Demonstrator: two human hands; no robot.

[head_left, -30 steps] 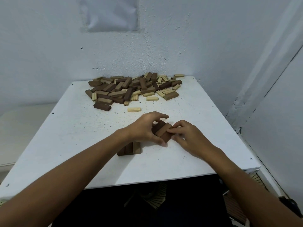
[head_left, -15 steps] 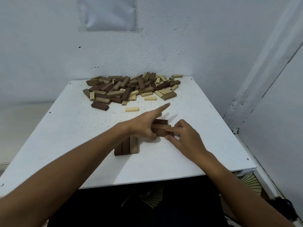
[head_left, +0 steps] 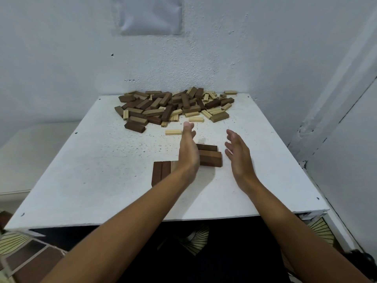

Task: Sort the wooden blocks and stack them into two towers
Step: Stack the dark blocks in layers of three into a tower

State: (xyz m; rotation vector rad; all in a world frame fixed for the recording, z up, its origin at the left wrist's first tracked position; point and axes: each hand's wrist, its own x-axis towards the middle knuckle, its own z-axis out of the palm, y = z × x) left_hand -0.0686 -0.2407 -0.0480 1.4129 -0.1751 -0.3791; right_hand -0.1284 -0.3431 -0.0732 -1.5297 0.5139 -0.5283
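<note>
A row of dark brown blocks [head_left: 210, 157] lies side by side on the white table [head_left: 102, 170], between my two hands. My left hand [head_left: 188, 152] stands flat on edge at the row's left end, fingers straight. My right hand [head_left: 237, 154] is flat and open a little to the right of the row, not touching it. A second row [head_left: 161, 173] of two dark blocks and one lighter block lies to the left, partly hidden by my left wrist. A pile of mixed dark and pale blocks [head_left: 173, 108] fills the far end.
A single pale block [head_left: 173, 132] lies loose just beyond my left fingertips, another [head_left: 196, 119] further back. White walls close off the far and right sides. Patterned floor tiles [head_left: 26, 256] show below the table's near edge.
Both hands have let go of the dark blocks and opened flat on either side of the row. The blocks now lie straight, side by side.
</note>
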